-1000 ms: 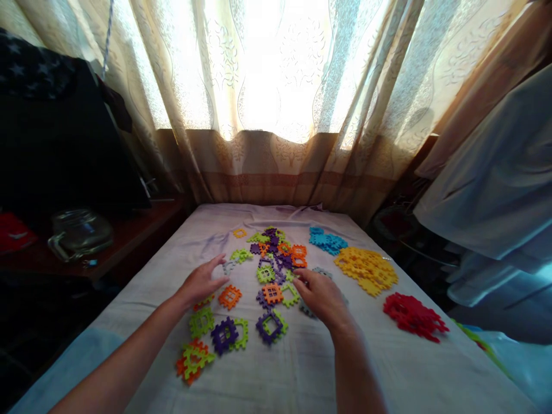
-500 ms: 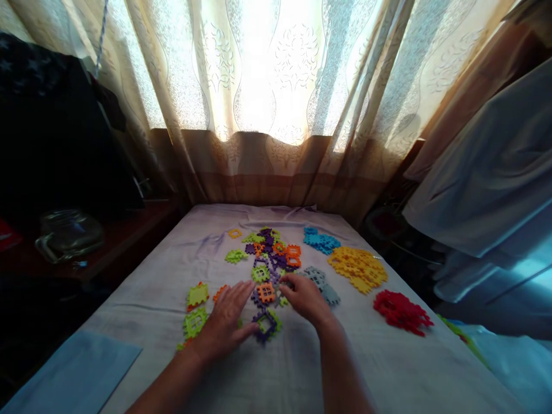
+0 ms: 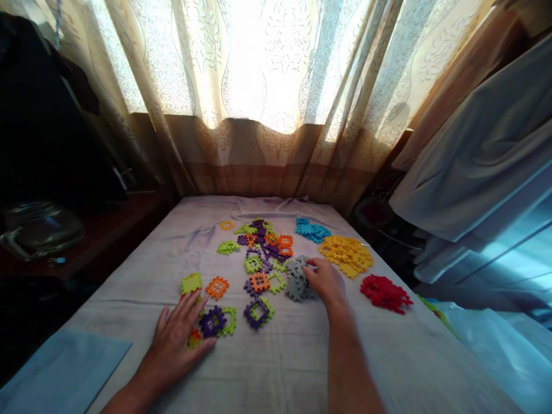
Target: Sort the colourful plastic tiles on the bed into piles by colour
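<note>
My left hand lies spread over lime green and orange interlocking tiles, partly covering them. Beside its fingers are a purple tile and an orange tile. My right hand is at the grey tile pile, thumb and fingers pinched at a grey tile on its right side; the fingertips partly hide that tile. Between the hands are an orange window tile, a purple frame tile and a lime green frame tile.
Mixed purple, green and orange tiles lie farther back. Piles of blue, yellow and red tiles line the right. A light blue sheet is at front left, a glass jug on the side table.
My left hand has moved left and toward me, uncovering the purple and orange tiles. My right hand has moved right from the middle tiles to the grey pile. The view has shifted slightly.
</note>
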{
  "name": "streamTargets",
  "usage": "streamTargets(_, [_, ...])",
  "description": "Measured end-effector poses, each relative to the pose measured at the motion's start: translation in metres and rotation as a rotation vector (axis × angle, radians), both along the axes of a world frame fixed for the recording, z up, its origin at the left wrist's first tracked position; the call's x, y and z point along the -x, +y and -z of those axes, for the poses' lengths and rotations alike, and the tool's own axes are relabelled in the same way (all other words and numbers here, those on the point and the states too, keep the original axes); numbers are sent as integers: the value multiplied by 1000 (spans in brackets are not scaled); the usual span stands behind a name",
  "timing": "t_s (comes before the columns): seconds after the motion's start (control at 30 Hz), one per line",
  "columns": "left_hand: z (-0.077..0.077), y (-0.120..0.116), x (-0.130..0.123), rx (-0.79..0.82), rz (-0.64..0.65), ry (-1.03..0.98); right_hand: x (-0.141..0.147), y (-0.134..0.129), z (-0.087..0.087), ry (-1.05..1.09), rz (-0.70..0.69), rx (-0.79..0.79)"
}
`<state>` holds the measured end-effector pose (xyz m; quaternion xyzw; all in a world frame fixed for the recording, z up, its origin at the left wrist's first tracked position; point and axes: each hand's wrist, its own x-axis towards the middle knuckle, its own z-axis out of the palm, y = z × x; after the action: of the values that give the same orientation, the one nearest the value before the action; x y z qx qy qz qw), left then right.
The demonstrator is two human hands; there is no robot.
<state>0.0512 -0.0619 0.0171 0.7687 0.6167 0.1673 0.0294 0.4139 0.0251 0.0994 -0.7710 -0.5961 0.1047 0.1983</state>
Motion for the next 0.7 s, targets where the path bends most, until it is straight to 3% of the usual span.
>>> streamTargets(0.2, [-2, 28, -19, -14, 43, -44, 10, 6, 2, -18, -21, -154])
streamTargets(0.37, [0, 46, -17, -61, 69, -201, 61, 51, 1, 76, -120, -267])
streamTargets(0.57, [1, 55, -5, -184, -93, -605, 105, 127, 5, 76, 190, 46])
streamTargets(0.7, [-3, 54, -3, -175, -153, -782, 111, 140, 17, 53, 190, 107])
